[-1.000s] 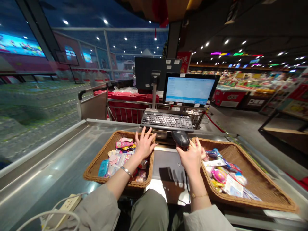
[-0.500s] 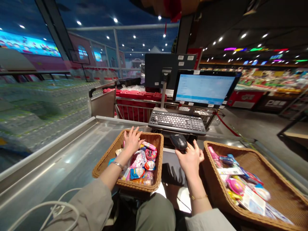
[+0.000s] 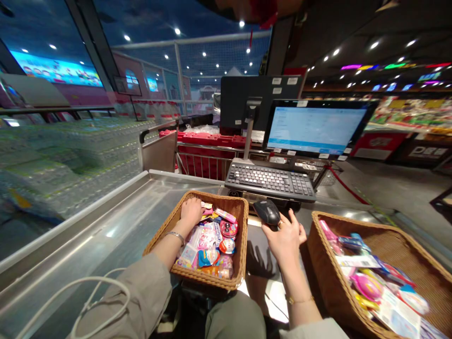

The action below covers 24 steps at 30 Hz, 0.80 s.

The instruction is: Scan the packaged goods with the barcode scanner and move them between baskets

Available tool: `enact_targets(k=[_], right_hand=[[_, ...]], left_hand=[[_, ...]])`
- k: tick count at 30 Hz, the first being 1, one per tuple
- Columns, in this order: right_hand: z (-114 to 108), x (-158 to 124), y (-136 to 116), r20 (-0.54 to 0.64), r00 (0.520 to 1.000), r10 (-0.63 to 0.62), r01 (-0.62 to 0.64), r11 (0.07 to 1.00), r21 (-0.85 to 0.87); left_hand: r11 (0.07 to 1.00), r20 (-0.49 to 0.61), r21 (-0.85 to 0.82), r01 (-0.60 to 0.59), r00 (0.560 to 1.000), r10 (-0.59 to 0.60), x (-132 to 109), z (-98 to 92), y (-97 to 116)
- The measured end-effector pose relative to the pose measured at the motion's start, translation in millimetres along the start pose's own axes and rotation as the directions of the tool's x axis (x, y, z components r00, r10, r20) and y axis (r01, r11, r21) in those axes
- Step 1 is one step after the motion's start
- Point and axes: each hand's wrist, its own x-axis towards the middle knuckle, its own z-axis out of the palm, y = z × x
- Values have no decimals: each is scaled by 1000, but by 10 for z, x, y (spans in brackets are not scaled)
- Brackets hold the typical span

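My left hand [image 3: 191, 210] reaches into the far left part of a wicker basket [image 3: 243, 254]. Its fingers curl down over the small goods, and their tips are hidden. Beside them lie a pink packet [image 3: 226, 215] and a round pink-red tin [image 3: 229, 229]. Lower in this basket are a blue-capped toy egg [image 3: 208, 257] and several colourful packets. My right hand [image 3: 284, 238] grips a black handheld barcode scanner [image 3: 267, 212] between thumb and index finger, with the other fingers partly stretched. The scanner is over the gap between the two baskets.
A second wicker basket [image 3: 319, 263] with packaged sweets and toys stands on the right. Beyond the baskets are a keyboard [image 3: 270, 181] and a lit monitor [image 3: 314, 129]. A white cable [image 3: 106, 278] loops over my left sleeve. The metal counter [image 3: 116, 235] has a raised rim.
My left hand has gone from hovering with spread fingers over the left basket to curling down into it. My right hand still holds the scanner. The view has shifted slightly left.
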Motion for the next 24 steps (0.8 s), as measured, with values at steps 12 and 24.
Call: enact_targets(k=[12,24], right_hand=[[-5,-3,26,9,1000,22,-22,1000,1],[-39,-7,75,5,1000,26,-26,1000,9]], left_hand=[[999,59,28,20,998,-21,8,127,14],[991,36,35,-126,992,125,-148,107,242]])
